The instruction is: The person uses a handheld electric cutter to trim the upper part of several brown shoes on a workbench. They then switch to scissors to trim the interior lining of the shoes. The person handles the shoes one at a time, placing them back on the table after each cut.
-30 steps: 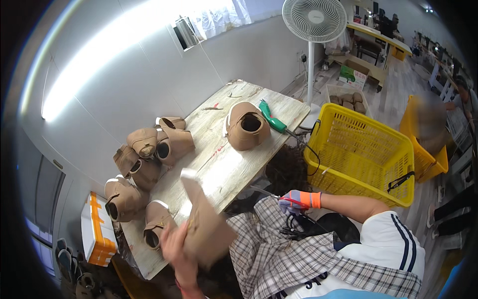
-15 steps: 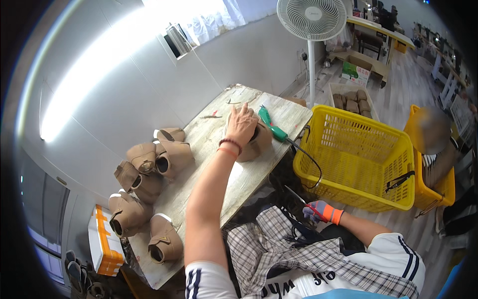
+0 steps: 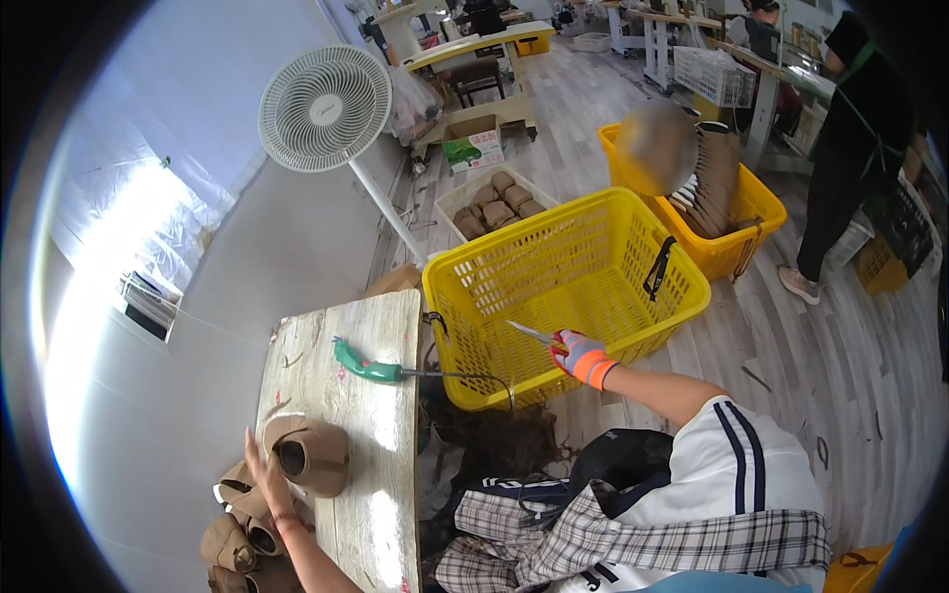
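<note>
A tan shoe upper (image 3: pixel 328 457) stands on the worn wooden table, its dark opening showing. My bare left hand (image 3: pixel 265 476) is at its left side with fingers stretched out, holding nothing; whether it touches the upper I cannot tell. More tan shoe uppers (image 3: pixel 225 542) lie around my left wrist, partly hidden by it. My right hand (image 3: pixel 581 357), in a grey and red glove with an orange cuff, is closed on a pair of scissors (image 3: pixel 532 332). The blades point up and left, in front of the yellow basket's near side. A green corded hand tool (image 3: pixel 368 364) rests on the table.
The large yellow basket (image 3: pixel 583 343) stands right of the wooden table (image 3: pixel 388 445). A white fan (image 3: pixel 324 109) and a pale crate of brown pieces (image 3: pixel 450 205) are beyond. Another yellow basket (image 3: pixel 766 198) holds stacked tan uppers; a person in black (image 3: pixel 840 148) stands at far right.
The view has swung to the right. My left hand has gone from the top of the upper to its left side, fingers out. My right hand has risen with the scissors toward the basket.
</note>
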{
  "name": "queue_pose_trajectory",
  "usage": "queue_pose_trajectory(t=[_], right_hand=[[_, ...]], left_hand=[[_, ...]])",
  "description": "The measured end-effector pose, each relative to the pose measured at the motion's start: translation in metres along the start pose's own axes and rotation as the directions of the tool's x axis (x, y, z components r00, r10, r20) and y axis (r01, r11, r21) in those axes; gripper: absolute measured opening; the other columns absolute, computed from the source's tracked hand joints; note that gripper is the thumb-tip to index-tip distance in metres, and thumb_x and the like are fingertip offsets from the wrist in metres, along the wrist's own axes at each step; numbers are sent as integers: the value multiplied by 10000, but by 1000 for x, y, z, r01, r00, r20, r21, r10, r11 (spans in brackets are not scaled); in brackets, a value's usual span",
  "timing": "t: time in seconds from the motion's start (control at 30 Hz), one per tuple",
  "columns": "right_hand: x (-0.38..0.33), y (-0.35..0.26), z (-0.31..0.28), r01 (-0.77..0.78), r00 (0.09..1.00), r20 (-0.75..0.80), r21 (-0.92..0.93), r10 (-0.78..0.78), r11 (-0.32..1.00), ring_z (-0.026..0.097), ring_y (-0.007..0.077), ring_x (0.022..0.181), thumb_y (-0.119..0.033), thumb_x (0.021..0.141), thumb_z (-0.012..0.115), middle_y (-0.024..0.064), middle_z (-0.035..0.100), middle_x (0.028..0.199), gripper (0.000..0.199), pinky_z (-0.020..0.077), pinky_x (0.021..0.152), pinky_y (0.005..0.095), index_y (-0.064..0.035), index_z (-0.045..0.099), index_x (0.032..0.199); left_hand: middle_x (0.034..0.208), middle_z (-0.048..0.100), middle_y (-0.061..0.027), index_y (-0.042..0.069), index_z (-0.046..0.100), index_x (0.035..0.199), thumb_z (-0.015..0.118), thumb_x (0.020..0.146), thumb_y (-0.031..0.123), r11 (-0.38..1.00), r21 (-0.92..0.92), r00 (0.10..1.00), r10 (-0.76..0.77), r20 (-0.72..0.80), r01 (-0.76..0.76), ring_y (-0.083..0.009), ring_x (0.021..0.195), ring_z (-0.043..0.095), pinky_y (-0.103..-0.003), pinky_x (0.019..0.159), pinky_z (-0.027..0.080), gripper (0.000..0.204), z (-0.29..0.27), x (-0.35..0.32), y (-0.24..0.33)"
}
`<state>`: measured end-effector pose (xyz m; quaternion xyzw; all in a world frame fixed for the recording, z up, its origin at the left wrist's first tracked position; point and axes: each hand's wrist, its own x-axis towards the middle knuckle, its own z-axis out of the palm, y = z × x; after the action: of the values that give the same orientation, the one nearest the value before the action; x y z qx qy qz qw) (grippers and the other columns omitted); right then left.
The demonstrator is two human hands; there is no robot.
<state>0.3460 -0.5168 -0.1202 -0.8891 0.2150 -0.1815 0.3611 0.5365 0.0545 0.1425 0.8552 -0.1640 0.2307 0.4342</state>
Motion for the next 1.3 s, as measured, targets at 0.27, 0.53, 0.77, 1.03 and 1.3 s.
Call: queue_pose_trajectory(t=[0.27, 0.53, 0.77, 1.03, 1.3], right_hand=[[-23, 32, -11, 196, 960, 270, -464, -73, 864, 668, 274, 877, -353, 790, 655, 96, 694, 985, 323, 531, 741, 405, -92, 621, 977], [-21, 1, -13, 235, 895, 446, -447, -13, 863, 645, 289, 884, -236, 945, 496, 111, 676, 1026, 208, 523, 729, 403, -68, 592, 1022], [-30, -27, 63, 312, 871, 481, -384, -100, 869, 650, 339, 882, -367, 870, 530, 159, 676, 993, 344, 524, 772, 437, -76, 629, 1023], [-31, -76, 46, 398, 669, 701, -55, -248, 916, 624, 341, 978, -332, 777, 672, 166, 660, 1070, 481, 494, 806, 440, -82, 592, 1180], [4, 37, 70, 352, 723, 690, -392, 18, 850, 637, 342, 705, -475, 755, 747, 193, 662, 774, 507, 475, 653, 421, 0, 606, 861]], left_hand=[[1151, 608, -138, -18, 562, 1252, 406, 918, 17, 963, 26, 880, -233, -413, 268, -214, 882, 621, -307, 856, 487, 370, -61, -220, 79], [1065, 643, -146, -55, 606, 1137, 405, 885, 8, 836, -165, 689, -529, -496, 524, -205, 763, 631, -287, 692, 543, 328, -21, -392, 116], [976, 679, -143, -70, 633, 1075, 444, 898, -11, 760, -244, 531, -610, -588, 602, -185, 713, 645, -269, 685, 541, 266, -24, -416, 129], [895, 694, -99, -22, 676, 1045, 506, 863, -6, 774, -144, 560, -560, -611, 617, -148, 786, 674, -246, 729, 515, 250, -27, -426, 172], [876, 670, -54, -2, 659, 1059, 451, 952, 12, 662, -435, 454, -742, -493, 610, -118, 751, 666, -235, 689, 536, 234, 20, -493, 175]])
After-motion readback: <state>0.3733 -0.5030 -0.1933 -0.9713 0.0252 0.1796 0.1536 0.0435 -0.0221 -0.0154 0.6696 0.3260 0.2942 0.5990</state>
